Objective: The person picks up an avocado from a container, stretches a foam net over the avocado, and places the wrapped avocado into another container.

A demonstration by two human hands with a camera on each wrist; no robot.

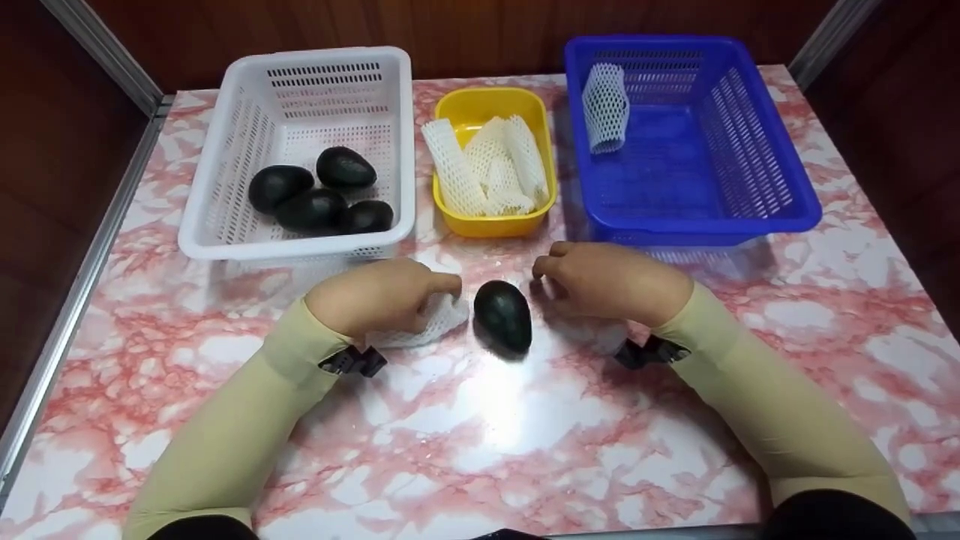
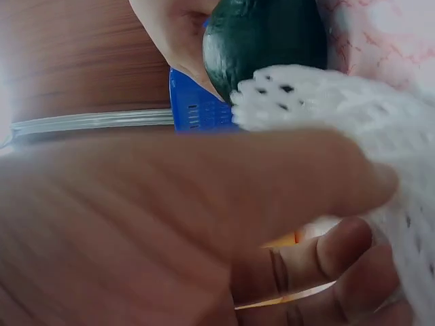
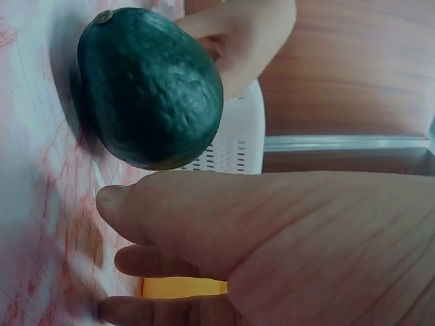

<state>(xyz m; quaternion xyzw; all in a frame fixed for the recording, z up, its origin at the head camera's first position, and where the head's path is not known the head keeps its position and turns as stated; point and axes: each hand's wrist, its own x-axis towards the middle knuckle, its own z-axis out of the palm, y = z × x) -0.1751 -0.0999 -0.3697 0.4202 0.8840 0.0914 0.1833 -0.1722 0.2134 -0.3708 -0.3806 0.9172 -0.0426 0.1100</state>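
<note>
A dark green avocado (image 1: 502, 318) lies on the marbled tabletop between the two hands. To its left, my left hand (image 1: 386, 296) grips a white foam net sleeve (image 1: 442, 321), thumb on one side and fingers on the other. The left wrist view shows the mesh end of the foam net sleeve (image 2: 326, 102) close by the avocado (image 2: 268, 47). My right hand (image 1: 611, 281) is to the right of the avocado, apart from it, with fingers loosely bent and nothing held. From the right wrist, the avocado (image 3: 149, 88) appears beyond the thumb.
A white basket (image 1: 196, 217) at back left holds several avocados (image 1: 345, 167). The yellow bin (image 1: 495, 226) in the middle contains several foam net sleeves (image 1: 454, 169). In the blue basket (image 1: 705, 225) at back right, a net-covered piece (image 1: 605, 109) leans against the left wall.
</note>
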